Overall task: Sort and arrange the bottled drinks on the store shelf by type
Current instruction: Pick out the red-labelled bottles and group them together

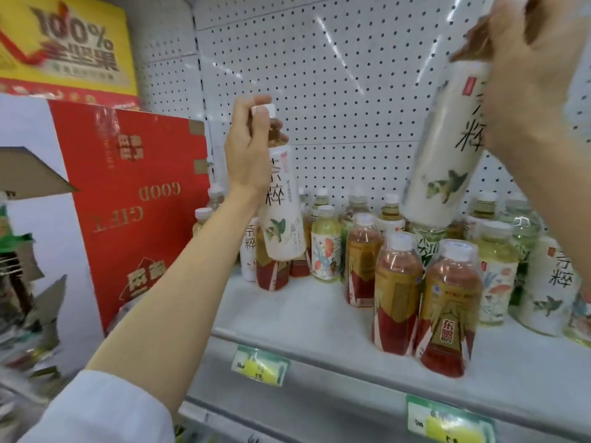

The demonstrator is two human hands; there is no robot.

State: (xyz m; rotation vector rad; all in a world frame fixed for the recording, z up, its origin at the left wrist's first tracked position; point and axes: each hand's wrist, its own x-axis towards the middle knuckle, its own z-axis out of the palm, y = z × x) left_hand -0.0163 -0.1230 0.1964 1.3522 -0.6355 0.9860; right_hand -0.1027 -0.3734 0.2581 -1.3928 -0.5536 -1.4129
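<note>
While aloft, 2 bottles (283,203) in hands (248,148).

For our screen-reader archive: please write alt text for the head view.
Each hand lifts a white-labelled tea bottle above a grey store shelf: the left hand grips one by its neck, the right hand another. Red-and-gold bottles stand below.

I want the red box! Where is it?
The red gift box stands at the left of the head view, just left of the drinks shelf, behind the left hand.
</note>
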